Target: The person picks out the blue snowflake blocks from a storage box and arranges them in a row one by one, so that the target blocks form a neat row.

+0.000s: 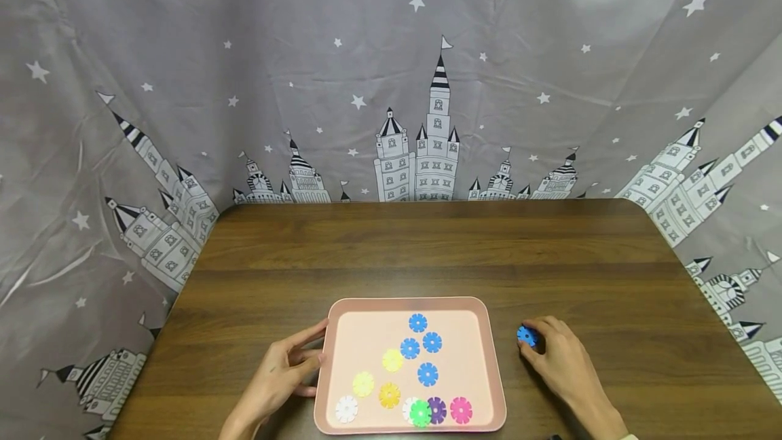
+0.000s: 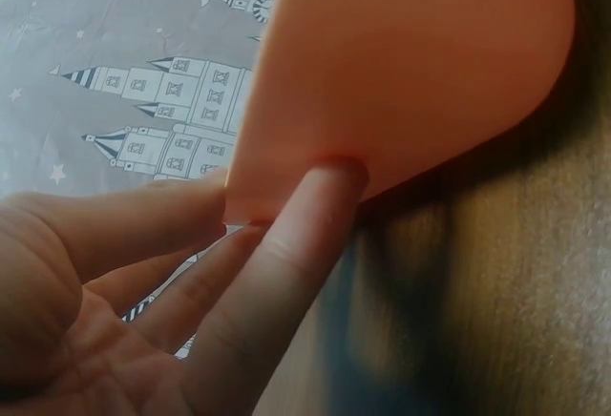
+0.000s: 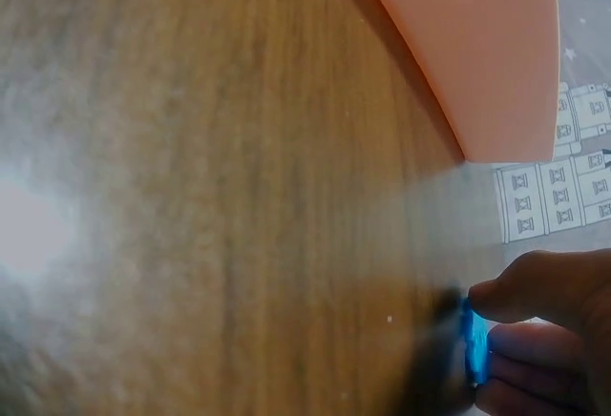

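Observation:
My left hand (image 1: 277, 377) rests against the left side of a shallow pink tray (image 1: 501, 402). In the left wrist view, straight fingers (image 2: 296, 254) touch the tray's outer wall and rim. Flat notched plastic discs lie in the tray: several blue ones, two pale yellow discs, one orange-yellow disc (image 1: 389, 395), two white discs, a green disc (image 1: 420, 413), a purple disc and a pink disc (image 1: 461, 410). To the right of the tray, my right hand (image 1: 562, 358) pinches a blue notched disc (image 1: 526, 336) between thumb and fingers. The disc stands on edge, at or just above the table.
Tray and hands are on a brown wooden table (image 1: 427, 243). A grey curtain (image 1: 519, 12) printed with castles and stars hangs behind and along both sides. Near the bottom edge, beside the right forearm, a small dark object (image 1: 554, 437) just shows.

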Available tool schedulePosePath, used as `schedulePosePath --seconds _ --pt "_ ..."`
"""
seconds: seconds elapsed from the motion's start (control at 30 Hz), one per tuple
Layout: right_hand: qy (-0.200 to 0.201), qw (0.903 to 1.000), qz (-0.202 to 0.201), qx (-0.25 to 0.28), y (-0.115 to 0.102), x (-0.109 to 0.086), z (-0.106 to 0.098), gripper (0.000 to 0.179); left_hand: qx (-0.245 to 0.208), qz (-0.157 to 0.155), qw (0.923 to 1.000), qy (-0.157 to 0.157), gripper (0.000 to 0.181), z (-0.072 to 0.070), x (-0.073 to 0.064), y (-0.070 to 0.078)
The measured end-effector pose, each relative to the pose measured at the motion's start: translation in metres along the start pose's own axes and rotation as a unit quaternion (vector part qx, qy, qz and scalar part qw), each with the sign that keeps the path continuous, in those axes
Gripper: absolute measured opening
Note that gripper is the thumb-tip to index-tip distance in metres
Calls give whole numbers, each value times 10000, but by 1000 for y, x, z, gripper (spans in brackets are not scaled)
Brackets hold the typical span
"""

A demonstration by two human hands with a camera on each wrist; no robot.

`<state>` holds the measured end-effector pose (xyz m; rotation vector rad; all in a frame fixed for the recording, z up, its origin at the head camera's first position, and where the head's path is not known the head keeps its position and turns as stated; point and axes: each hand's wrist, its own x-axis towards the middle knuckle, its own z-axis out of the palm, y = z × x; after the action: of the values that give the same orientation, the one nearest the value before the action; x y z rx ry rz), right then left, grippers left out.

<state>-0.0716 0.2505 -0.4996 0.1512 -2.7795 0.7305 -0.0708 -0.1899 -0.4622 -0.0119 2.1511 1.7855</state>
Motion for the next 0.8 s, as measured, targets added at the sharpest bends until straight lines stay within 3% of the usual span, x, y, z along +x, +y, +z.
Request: schedulePosePath --seconds 0.57,0.8 --pt "-30 9999 -49 138 -3 2 -3 35 -266 44 9996 -82 57 -1 0 -3" --pt "-98 9991 -316 256 -13 13 -17 40 -265 40 9996 -38 57 -1 1 -3"
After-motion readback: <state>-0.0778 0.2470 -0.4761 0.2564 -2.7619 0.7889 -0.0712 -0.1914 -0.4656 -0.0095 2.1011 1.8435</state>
